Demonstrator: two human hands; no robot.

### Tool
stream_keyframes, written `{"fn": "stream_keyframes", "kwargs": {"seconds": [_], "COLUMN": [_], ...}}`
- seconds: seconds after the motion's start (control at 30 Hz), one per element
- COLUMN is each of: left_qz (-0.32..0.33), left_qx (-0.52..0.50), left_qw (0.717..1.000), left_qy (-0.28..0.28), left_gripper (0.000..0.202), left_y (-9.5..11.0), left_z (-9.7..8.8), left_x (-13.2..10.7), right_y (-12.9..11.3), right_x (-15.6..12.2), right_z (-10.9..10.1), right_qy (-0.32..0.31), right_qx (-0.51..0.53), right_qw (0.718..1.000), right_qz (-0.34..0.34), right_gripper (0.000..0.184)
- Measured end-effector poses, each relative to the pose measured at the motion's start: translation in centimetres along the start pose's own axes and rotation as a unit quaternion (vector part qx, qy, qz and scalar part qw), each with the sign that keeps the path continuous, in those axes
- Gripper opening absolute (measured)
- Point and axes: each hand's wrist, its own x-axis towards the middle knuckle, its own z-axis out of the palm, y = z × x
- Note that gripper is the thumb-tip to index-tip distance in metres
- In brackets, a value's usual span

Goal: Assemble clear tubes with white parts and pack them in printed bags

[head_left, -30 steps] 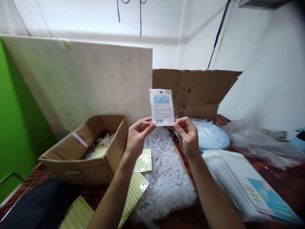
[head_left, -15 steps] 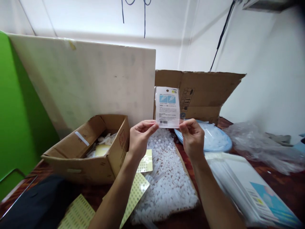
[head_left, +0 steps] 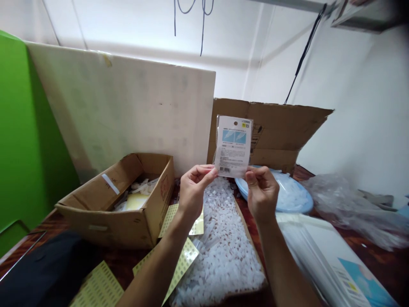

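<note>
I hold a small clear packet with a white printed card (head_left: 233, 145) upright in front of me. My left hand (head_left: 194, 192) pinches its lower left corner. My right hand (head_left: 262, 192) pinches its lower right corner. The card shows a blue picture, small text and a barcode. Below my hands lies a heap of small white plastic pieces (head_left: 223, 247) on a cardboard sheet.
An open cardboard box (head_left: 121, 213) with white bits stands at left. Yellow dotted sheets (head_left: 185, 260) lie by it. A blue dish (head_left: 287, 194), a stack of printed packets (head_left: 322, 256), crumpled clear plastic (head_left: 345, 200), a cardboard flap (head_left: 277, 128) and a white board (head_left: 128, 111) surround the table.
The packet and both hands have shifted a little to the right and the packet now tilts slightly. The view has tipped so that the table sits lower in the picture.
</note>
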Motion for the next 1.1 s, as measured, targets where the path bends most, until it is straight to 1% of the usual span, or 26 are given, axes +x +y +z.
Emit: {"fn": "stream_keyframes", "kwargs": {"seconds": [0.2,0.33,0.47,0.57,0.63,0.73,0.83,0.93,1.0,1.1], "left_qz": [0.026,0.046,0.04,0.022,0.008,-0.023,-0.049,-0.081,-0.105,-0.138], "left_qx": [-0.002,0.026,0.062,0.058,0.073,0.098,0.111,0.113,0.103,0.095], "left_qw": [0.999,0.997,0.996,0.997,0.997,0.995,0.992,0.99,0.988,0.979], "left_qy": [0.032,0.064,0.056,0.049,0.038,0.0,-0.015,-0.02,-0.048,-0.114], "left_gripper": [0.023,0.027,0.026,0.036,0.041,0.047,0.038,0.032,0.03,0.028], "left_y": [-0.5,-0.7,-0.2,0.3,0.6,0.7,0.7,1.2,1.8,2.7], "left_z": [0.4,0.7,1.0,1.2,1.2,1.1,0.6,-0.5,-1.3,-2.4], "left_x": [-0.3,-0.6,-1.0,-1.1,-1.0,-0.9,-0.7,-0.1,0.4,1.0], "right_y": [-0.3,-0.2,-0.6,-1.0,-1.2,-1.2,-1.0,-1.0,-1.1,-1.3], "right_x": [0.0,-0.1,-0.1,0.0,-0.1,-0.5,-0.9,-1.0,-0.9,-0.6], "right_z": [0.5,0.8,0.7,0.5,0.5,0.6,1.0,1.1,1.1,0.9], "right_qy": [0.027,0.044,0.042,0.04,0.034,0.007,-0.029,-0.042,-0.044,-0.046], "right_qx": [0.005,-0.039,-0.059,-0.071,-0.083,-0.09,-0.078,-0.064,-0.052,-0.029], "right_qw": [1.0,0.998,0.997,0.996,0.996,0.996,0.996,0.997,0.997,0.998], "right_qz": [-0.005,-0.014,-0.015,-0.021,-0.02,-0.015,-0.003,0.018,0.035,0.045], "right_gripper": [0.029,0.033,0.033,0.031,0.03,0.027,0.025,0.026,0.027,0.027]}}
